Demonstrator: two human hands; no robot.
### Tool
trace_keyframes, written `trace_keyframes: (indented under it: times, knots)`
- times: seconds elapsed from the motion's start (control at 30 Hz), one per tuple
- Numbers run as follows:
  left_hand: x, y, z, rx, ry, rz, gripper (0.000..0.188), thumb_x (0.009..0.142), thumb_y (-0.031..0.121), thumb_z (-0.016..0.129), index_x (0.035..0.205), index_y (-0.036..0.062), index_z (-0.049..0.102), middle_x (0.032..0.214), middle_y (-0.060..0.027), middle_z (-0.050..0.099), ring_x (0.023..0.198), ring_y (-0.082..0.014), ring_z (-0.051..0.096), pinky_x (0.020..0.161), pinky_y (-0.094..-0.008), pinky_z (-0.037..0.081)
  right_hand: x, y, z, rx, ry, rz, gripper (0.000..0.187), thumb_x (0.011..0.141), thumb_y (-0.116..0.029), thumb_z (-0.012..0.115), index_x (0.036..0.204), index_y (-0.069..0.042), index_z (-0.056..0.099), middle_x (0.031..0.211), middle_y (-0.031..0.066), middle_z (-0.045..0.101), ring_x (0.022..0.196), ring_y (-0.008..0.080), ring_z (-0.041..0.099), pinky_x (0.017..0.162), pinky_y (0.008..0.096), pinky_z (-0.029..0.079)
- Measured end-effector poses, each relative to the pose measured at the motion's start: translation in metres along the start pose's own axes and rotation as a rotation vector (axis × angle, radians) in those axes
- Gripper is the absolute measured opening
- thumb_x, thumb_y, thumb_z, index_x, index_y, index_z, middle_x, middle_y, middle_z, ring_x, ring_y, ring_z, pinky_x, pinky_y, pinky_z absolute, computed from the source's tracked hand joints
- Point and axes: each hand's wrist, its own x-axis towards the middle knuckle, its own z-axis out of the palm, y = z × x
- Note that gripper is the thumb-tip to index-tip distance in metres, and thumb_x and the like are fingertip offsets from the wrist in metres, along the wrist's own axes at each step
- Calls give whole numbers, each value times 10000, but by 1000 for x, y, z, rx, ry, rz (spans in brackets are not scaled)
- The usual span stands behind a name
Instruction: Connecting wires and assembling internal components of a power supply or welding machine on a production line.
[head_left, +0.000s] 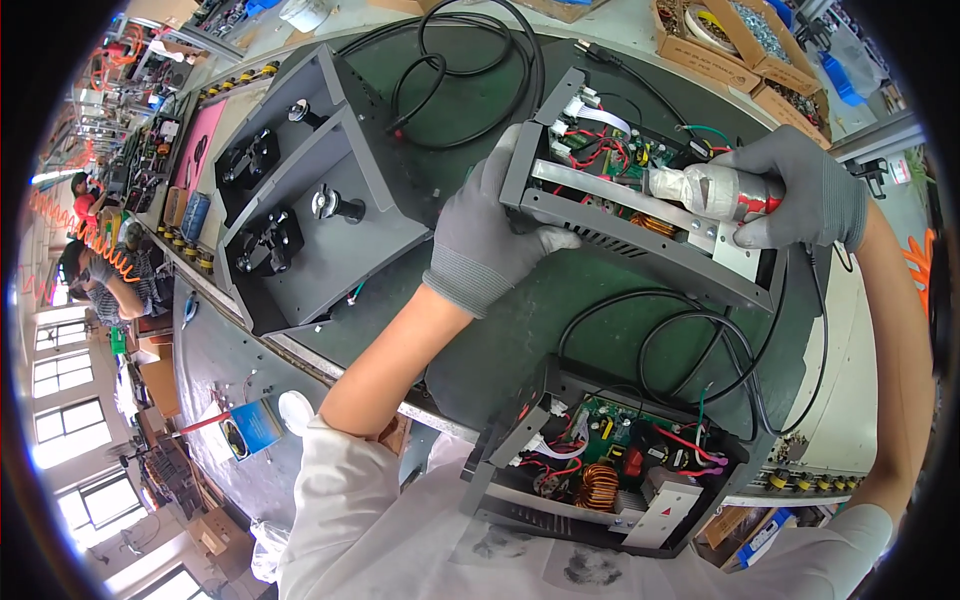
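Note:
My left hand (490, 235), in a grey glove, is closed around the left end of a black metal housing (600, 225), its thumb along the slotted front side. Inside the open housing are a green circuit board, red and white wires and a copper coil. My right hand (800, 190), also gloved, is wrapped around a power screwdriver (715, 190), a thick cylinder bound in whitish tape with some red. It lies tilted over the housing with its narrow end to the left. Where its tip touches is hard to make out.
Nearest me stands a second open housing (600, 500) with a board and coil. Grey metal covers (350, 210) with black fittings lie at the left. Black cables (480, 130) loop over the green mat (480, 360). Cardboard boxes (715, 65) of small hardware stand at the far right. People work far left.

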Motion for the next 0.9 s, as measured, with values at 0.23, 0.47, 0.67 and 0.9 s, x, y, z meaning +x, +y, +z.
trace_keyframes:
  times: [0.23,0.47,0.67,0.9]
  knots:
    - [0,5,-1,-5,-12,-50,1151,508,426,925,1461,91,373,1124,-171,635,1008,-368,648,838,-433,550,3,4,1,9,-32,-4,654,580,-258,822,1141,49,689,737,50,654,667,86,552,640,266,489]
    - [0,2,1,-39,-8,-25,1130,508,426,929,1444,83,397,1131,-169,642,1020,-362,654,849,-427,552,5,6,3,22,-68,-90,653,575,-265,825,1129,53,688,752,64,660,663,118,570,643,276,495]
    - [1,2,2,17,22,-3,1201,478,458,936,1462,67,370,1104,-123,693,1001,-297,694,844,-371,556,7,2,-2,-15,-93,-13,661,584,-244,809,1165,41,673,821,101,684,714,150,606,685,297,507]
    - [-14,-9,1,-132,74,39,1088,623,270,906,1509,93,300,1149,-166,605,980,-329,643,797,-405,541,-16,-7,-9,-162,31,-26,668,589,-249,802,1201,-17,667,878,116,702,755,186,626,738,315,513]
